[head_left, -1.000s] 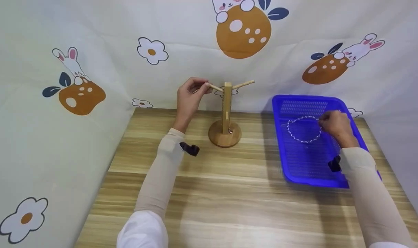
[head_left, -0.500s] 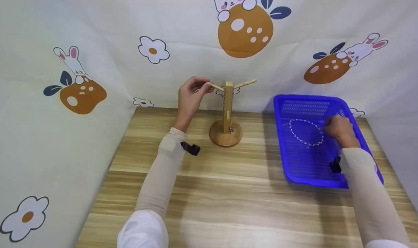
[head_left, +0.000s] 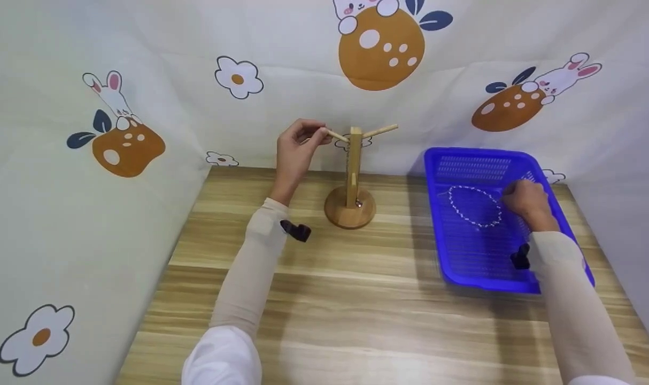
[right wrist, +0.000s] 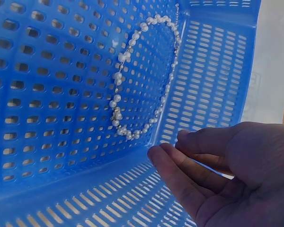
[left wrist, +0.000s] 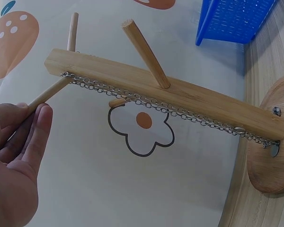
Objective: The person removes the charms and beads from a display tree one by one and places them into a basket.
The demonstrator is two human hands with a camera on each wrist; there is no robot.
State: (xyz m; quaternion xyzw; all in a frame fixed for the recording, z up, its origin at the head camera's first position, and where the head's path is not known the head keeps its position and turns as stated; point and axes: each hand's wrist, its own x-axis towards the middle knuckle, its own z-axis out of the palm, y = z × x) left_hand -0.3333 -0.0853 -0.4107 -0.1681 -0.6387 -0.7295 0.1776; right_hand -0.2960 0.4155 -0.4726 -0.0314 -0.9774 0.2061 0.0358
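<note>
My left hand (head_left: 298,152) pinches the end of a thin peg (head_left: 338,136) on a wooden jewellery stand (head_left: 354,166). In the left wrist view, a silver chain necklace (left wrist: 180,113) hangs from that peg along the post, with a small disc (left wrist: 274,150) at its lower end by the round base (left wrist: 265,170). On the right, a white beaded necklace (right wrist: 117,98) lies in a loop inside the blue basket (head_left: 490,283). Beside it, my right hand (head_left: 528,202) holds nothing; the fingertips (right wrist: 156,153) are loosely bent, apart from the beads.
Other pegs (left wrist: 144,52) stick out from the post in different directions. The basket's raised walls surround the right hand. A patterned cloth (head_left: 281,32) hangs behind and at the sides of the wood-grain table (head_left: 356,310).
My right hand held the beaded necklace a second ago and has let it go in the basket, ending slightly lower and to the right. The left hand keeps its grip on the peg.
</note>
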